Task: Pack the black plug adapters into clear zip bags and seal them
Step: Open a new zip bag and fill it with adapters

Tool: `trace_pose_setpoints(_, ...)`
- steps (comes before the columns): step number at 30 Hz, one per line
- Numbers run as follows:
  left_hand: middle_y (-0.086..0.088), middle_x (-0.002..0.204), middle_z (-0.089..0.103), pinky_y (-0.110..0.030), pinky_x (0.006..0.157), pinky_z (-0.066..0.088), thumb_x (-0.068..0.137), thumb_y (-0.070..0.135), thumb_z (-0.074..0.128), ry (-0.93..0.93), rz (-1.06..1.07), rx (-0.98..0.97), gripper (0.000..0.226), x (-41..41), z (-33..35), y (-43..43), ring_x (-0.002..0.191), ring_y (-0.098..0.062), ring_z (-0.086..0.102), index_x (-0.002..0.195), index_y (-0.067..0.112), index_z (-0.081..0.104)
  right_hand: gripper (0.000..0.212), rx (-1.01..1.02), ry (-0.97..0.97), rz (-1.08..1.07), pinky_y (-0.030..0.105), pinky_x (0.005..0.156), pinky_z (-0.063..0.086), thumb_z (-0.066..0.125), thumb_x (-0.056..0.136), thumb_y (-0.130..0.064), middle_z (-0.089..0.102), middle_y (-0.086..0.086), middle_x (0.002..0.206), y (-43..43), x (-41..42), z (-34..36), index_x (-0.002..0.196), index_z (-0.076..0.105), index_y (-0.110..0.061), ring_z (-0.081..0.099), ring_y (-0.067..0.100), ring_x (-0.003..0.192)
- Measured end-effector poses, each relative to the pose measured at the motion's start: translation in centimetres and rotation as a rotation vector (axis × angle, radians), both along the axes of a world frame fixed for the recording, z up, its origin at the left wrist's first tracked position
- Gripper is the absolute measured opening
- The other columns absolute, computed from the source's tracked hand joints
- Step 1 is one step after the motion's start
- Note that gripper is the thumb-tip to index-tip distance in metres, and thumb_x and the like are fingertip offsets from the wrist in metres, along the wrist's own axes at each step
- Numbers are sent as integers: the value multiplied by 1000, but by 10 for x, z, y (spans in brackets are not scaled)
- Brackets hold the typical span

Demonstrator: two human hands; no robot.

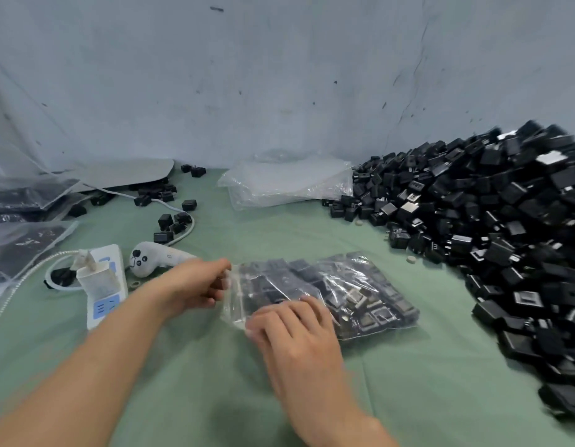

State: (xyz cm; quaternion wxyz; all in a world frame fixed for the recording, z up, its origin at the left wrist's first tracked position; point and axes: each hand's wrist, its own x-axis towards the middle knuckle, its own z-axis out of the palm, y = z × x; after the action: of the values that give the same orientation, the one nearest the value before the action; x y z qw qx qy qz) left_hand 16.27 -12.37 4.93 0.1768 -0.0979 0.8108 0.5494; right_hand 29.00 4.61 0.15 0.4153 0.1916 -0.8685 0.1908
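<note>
A clear zip bag (pixel 354 291) full of black plug adapters lies flat on the green table cloth (pixel 408 382), its mouth pointing left. My left hand (pixel 196 285) pinches the far end of the bag's zip strip. My right hand (pixel 289 327) pinches the near end of the same strip, its fingers curled over the plastic. A large heap of loose black adapters (pixel 492 221) fills the right side of the table. A stack of empty clear zip bags (pixel 289 182) lies at the back by the wall.
Several loose adapters (pixel 170 217) lie scattered at the back left around a white cable. A white power strip (pixel 102 285) and a white hand controller (pixel 150 258) sit left of my left hand. Filled bags (pixel 21 227) are piled at the far left edge.
</note>
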Motion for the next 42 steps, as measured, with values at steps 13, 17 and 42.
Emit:
trace_pose_setpoints(13,12,51,45,-10,36,32,89,15,47,212,-74,183,35,2,246,40,37,-2,40,56,25,42,24,-1092,-224,122,6,62,42,61,100,-32,66,-12,92,92,-70,217,113,69,-13,60,-11,72)
trace_pose_setpoints(17,8,56,49,-9,37,35,92,14,45,252,-6,99,28,3,251,41,37,-1,47,66,21,45,23,-1055,-309,146,5,61,40,62,99,-36,66,-13,96,95,-89,219,111,69,-17,58,-5,86)
trace_pose_setpoints(42,-15,103,66,-33,74,62,103,15,49,501,208,458,22,5,37,75,103,-15,65,84,5,53,10,-992,-468,328,23,82,57,57,100,-9,71,5,105,140,-100,72,93,61,-6,72,13,86)
